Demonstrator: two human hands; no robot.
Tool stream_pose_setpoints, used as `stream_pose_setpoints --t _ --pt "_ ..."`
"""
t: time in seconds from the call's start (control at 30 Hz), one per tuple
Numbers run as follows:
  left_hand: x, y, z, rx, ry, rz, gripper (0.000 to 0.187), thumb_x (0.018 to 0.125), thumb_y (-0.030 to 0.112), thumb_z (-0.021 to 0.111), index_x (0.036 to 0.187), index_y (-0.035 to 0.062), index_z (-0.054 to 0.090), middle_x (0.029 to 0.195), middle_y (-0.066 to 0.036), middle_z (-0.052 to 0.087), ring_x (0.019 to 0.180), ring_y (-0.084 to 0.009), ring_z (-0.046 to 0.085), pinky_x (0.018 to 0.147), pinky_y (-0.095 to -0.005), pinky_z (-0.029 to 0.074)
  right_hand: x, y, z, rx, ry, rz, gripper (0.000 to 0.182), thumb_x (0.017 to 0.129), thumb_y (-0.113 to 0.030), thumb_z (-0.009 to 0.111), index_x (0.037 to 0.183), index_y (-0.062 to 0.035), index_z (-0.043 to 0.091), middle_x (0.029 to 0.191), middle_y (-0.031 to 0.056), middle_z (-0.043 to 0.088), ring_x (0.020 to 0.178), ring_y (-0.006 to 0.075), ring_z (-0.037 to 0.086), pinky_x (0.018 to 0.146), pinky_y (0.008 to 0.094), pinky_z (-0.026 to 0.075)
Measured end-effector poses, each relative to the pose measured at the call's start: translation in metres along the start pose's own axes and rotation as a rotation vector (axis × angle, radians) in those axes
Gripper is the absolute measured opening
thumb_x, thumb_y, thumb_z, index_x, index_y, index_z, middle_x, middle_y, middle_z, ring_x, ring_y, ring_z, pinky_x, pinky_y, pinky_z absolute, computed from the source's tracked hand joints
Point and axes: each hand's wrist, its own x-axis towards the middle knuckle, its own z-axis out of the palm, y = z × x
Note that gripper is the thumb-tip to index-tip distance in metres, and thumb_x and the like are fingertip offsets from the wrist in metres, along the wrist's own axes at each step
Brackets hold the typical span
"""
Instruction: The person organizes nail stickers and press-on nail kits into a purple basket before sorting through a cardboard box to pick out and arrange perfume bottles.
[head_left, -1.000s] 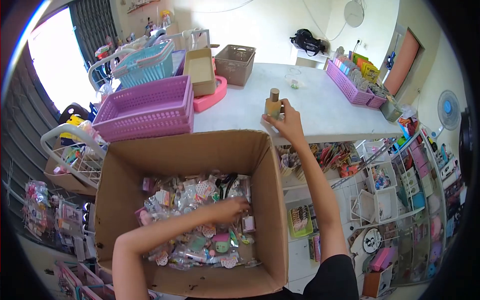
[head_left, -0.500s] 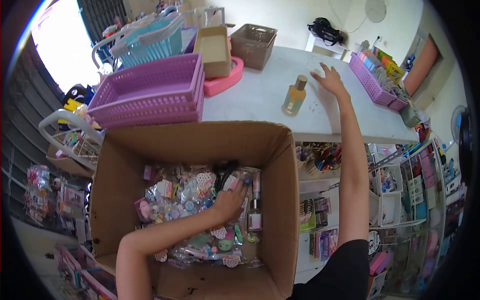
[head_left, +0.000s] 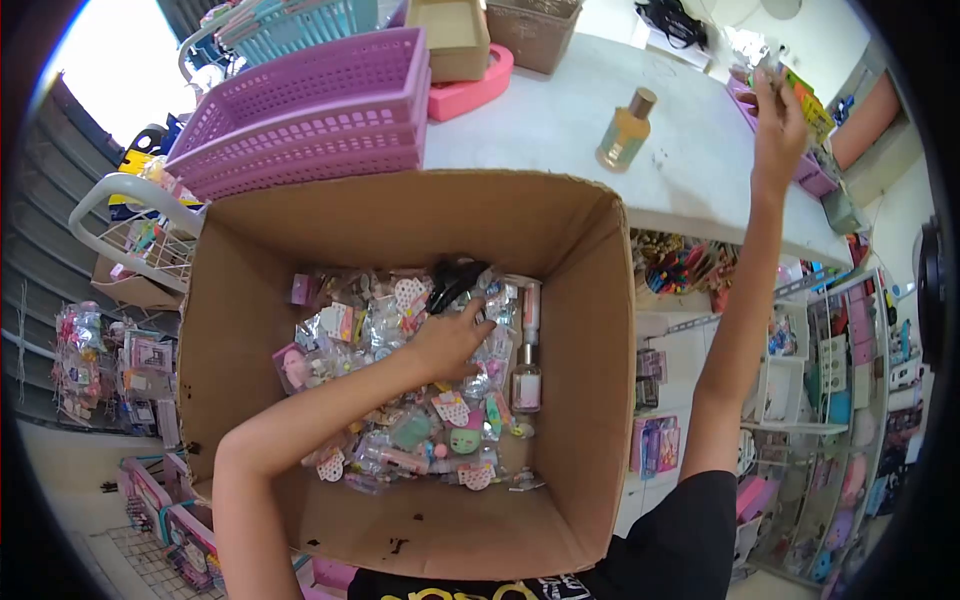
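Inside a cardboard box (head_left: 420, 215), my left hand (head_left: 450, 345) rests on a heap of small clear-wrapped items, its fingers apart. Just beyond its fingertips lies a black item (head_left: 458, 283), whose kind I cannot make out. To its right, a small bottle with a silver cap (head_left: 526, 385) stands along the box wall. My right hand (head_left: 780, 120) is raised at the far right, in front of a purple basket. Its fingers are pinched at a shiny clear plastic packet (head_left: 748, 47). A perfume bottle (head_left: 625, 135) with a gold cap stands on the white table (head_left: 560, 120).
Stacked purple baskets (head_left: 300, 110) stand behind the box at left, beside a pink heart-shaped box (head_left: 475, 90) and a brown basket (head_left: 535, 35). A purple basket (head_left: 815, 180) of packets sits at the table's right end. Shelves (head_left: 790, 340) of goods line the right.
My right hand has moved from above the table to the right and up, its fingers closing. My left hand stays among the packets. The view has shifted, so the box appears higher.
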Motion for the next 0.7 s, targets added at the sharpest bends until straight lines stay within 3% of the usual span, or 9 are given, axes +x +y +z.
stream_pose_setpoints --t 0.13,0.23,0.27,0.3,0.33,0.47,0.57,0.63,0.7 --pt "-0.010 0.004 0.012 0.031 0.151 0.145 0.045 0.068 0.021 0.062 0.110 0.0096 0.048 0.115 -0.015 0.041 0.088 -0.0302 0.054 0.068 -0.0412 0.046 -0.071 -0.105 0.005 0.144 -0.602 0.014 0.016 0.078 -0.017 0.056 0.091 -0.0080 0.060 0.072 0.0042 0.063 0.052 0.0071 0.049 0.050 0.0208 0.039" --pt "-0.013 0.009 0.024 0.289 0.181 0.269 0.036 0.069 0.022 0.058 0.104 0.0149 0.054 0.109 -0.006 0.049 0.095 -0.0215 0.049 0.075 -0.0438 0.036 -0.108 -0.127 0.022 0.132 -1.003 0.006 0.013 0.078 -0.013 0.053 0.087 -0.0041 0.056 0.061 0.0099 0.058 0.052 0.0181 0.057 0.050 0.0264 0.043" --pt "-0.013 0.011 0.029 0.288 0.175 0.280 0.036 0.069 0.022 0.058 0.104 0.0149 0.054 0.109 -0.006 0.049 0.095 -0.0215 0.049 0.075 -0.0438 0.036 -0.117 -0.124 0.028 0.109 -1.134 -0.008 0.027 0.081 -0.018 0.054 0.104 -0.0043 0.053 0.072 0.0087 0.060 0.060 0.0174 0.057 0.056 0.0251 0.044" --pt "-0.011 0.012 0.033 0.288 0.186 0.294 0.035 0.069 0.022 0.057 0.103 0.0144 0.054 0.108 -0.006 0.049 0.095 -0.0219 0.049 0.077 -0.0454 0.034 -0.134 -0.115 0.034 0.120 -1.064 -0.141 0.040 0.081 -0.023 0.053 0.115 -0.0055 0.044 0.080 0.0129 0.061 0.070 0.0275 0.059 0.064 0.0319 0.045" --pt "-0.009 0.013 0.036 0.288 0.199 0.307 0.035 0.069 0.023 0.057 0.103 0.0140 0.054 0.107 -0.006 0.050 0.095 -0.0223 0.049 0.078 -0.0471 0.033 -0.134 -0.121 0.033 0.016 -1.239 -0.048 0.047 0.081 -0.027 0.052 0.120 -0.0045 0.037 0.089 0.0163 0.059 0.080 0.0316 0.057 0.072 0.0372 0.044" --pt "-0.003 0.025 0.047 0.256 0.182 0.316 0.030 0.073 0.025 0.055 0.100 0.0128 0.055 0.104 -0.008 0.052 0.095 -0.0243 0.050 0.080 -0.0505 0.029 -0.147 -0.105 0.041 -0.035 -1.138 -0.076 0.041 0.083 -0.026 0.049 0.115 -0.0022 0.042 0.097 0.0183 0.056 0.086 0.0313 0.055 0.075 0.0370 0.043" --pt "0.011 0.044 0.050 -0.067 0.170 0.086 0.038 0.073 0.034 0.054 0.100 0.0075 0.054 0.098 -0.013 0.054 0.095 -0.0269 0.050 0.080 -0.0514 0.029 -0.148 -0.111 0.042 -0.084 -1.073 -0.122 0.035 0.083 -0.024 0.048 0.109 -0.0012 0.045 0.098 0.0183 0.055 0.088 0.0319 0.054 0.077 0.0374 0.042" --pt "0.021 0.064 0.039 -0.128 0.001 -0.271 0.051 0.071 0.043 0.052 0.102 0.0029 0.053 0.095 -0.017 0.056 0.094 -0.0294 0.051 0.088 -0.0505 0.024 -0.150 -0.117 0.041 -0.126 -1.078 -0.106 0.032 0.083 -0.023 0.048 0.106 -0.0007 0.047 0.098 0.0181 0.055 0.089 0.0321 0.054 0.077 0.0374 0.042" --pt "0.037 0.068 0.066 -0.083 0.106 -0.294 0.056 0.067 0.047 0.054 0.100 0.0015 0.054 0.097 -0.019 0.055 0.094 -0.0298 0.051 0.087 -0.0484 0.025 -0.148 -0.120 0.039 -0.257 -1.161 -0.080 0.029 0.082 -0.021 0.049 0.102 -0.0001 0.049 0.096 0.0179 0.056 0.087 0.0321 0.054 0.077 0.0374 0.042"
